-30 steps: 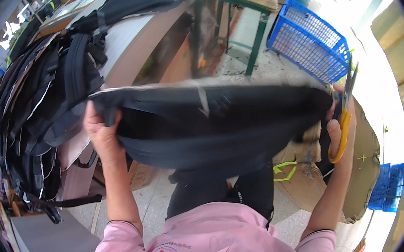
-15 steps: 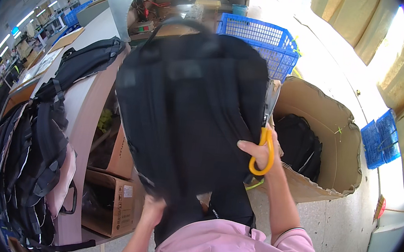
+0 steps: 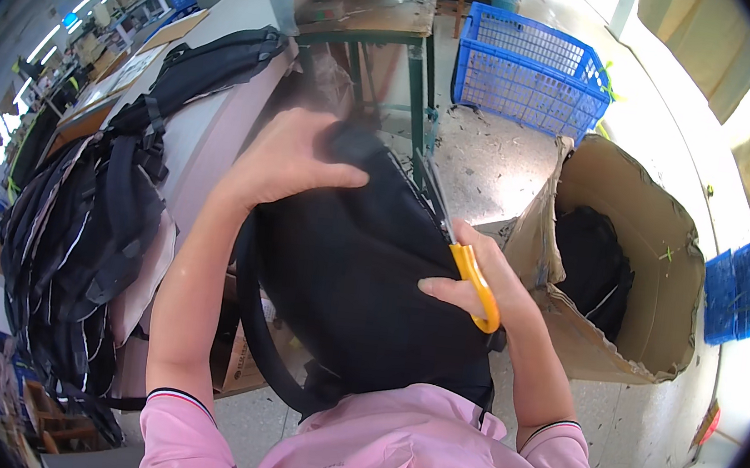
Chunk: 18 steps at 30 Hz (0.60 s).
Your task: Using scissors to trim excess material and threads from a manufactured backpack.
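Note:
A black backpack (image 3: 353, 273) is held up in front of my body, its top pointing away from me and a strap loop hanging at its left side. My left hand (image 3: 287, 156) grips the top left corner, thumb on the near face and the other fingers partly hidden and blurred. Along the right edge, my right hand (image 3: 498, 283) holds a pair of scissors (image 3: 465, 264) with yellow handles. Its thumb also presses on the backpack. The metal blades point away from me beside the zipper edge.
Several black backpacks (image 3: 72, 248) hang over a pale bench at left. On the right stands a big open cardboard box (image 3: 661, 292) with a black backpack (image 3: 586, 265) inside. Beyond are a blue plastic basket (image 3: 536, 96) and a green-legged table (image 3: 370, 23).
The backpack has turned and come lower and closer to me. My left hand has moved from its lower end up to the top left corner. The scissors stay in my right hand.

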Tool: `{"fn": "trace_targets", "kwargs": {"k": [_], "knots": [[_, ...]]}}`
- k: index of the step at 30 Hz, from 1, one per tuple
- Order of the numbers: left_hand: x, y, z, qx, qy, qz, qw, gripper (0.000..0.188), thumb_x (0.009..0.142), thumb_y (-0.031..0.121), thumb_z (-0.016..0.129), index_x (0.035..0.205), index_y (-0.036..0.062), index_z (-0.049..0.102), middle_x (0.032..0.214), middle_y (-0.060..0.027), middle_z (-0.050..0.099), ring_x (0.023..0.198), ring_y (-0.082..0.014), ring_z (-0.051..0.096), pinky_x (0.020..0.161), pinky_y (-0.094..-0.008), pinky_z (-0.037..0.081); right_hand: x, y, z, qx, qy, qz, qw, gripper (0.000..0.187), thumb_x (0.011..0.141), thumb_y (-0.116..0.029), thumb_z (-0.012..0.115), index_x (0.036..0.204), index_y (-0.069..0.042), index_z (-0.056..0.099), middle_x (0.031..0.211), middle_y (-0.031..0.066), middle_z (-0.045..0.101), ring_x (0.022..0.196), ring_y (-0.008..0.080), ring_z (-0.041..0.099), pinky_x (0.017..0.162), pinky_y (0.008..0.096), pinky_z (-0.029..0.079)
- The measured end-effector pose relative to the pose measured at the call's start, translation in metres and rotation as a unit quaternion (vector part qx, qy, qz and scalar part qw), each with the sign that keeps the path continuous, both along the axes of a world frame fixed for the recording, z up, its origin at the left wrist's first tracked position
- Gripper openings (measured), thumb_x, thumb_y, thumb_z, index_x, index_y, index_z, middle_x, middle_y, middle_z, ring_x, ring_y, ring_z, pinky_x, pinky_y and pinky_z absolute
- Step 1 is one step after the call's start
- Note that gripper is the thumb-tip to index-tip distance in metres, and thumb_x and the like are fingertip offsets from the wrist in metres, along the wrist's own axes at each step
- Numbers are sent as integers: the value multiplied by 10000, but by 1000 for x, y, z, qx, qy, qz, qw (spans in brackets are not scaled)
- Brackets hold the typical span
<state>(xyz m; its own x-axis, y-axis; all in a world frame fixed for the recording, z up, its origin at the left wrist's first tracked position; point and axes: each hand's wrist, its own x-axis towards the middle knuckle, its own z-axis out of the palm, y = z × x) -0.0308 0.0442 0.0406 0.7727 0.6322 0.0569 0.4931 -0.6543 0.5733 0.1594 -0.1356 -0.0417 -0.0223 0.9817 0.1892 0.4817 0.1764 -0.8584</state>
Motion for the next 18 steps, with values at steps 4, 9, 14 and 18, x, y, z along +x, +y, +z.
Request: {"fn": "trace_targets", "kwargs": {"k": [4,9,14,18], "knots": [[-9,-1,-39,-114,-140,24,983,199,666,78,740,806,-14,635,699,4,615,655,-78,559,624,-233,459,-4,-29,-26,113,-183,-162,963,458,668,-162,720,1053,-31,508,730,110,531,602,346,542,544,358,433],[-34,12,-84,-220,-250,150,931,196,713,41,698,888,-36,652,797,-41,651,703,-97,585,675,-220,462,-25,-78,-64,97,-266,-147,948,433,678,-111,653,1076,-21,509,686,93,497,584,255,531,496,353,423],[-60,18,-96,-244,-305,141,910,190,724,35,702,902,-13,656,808,-27,648,708,-92,586,690,-216,461,-39,-110,-105,-66,-135,-24,988,396,718,-124,658,1074,-39,508,734,113,549,624,273,578,510,349,455],[-76,10,-88,-225,-331,124,908,140,718,39,707,839,5,645,787,-11,636,695,-86,575,680,-206,452,-12,-95,-67,31,-61,-124,990,570,638,-186,782,1108,-32,499,767,98,539,618,233,561,526,317,451]]}}
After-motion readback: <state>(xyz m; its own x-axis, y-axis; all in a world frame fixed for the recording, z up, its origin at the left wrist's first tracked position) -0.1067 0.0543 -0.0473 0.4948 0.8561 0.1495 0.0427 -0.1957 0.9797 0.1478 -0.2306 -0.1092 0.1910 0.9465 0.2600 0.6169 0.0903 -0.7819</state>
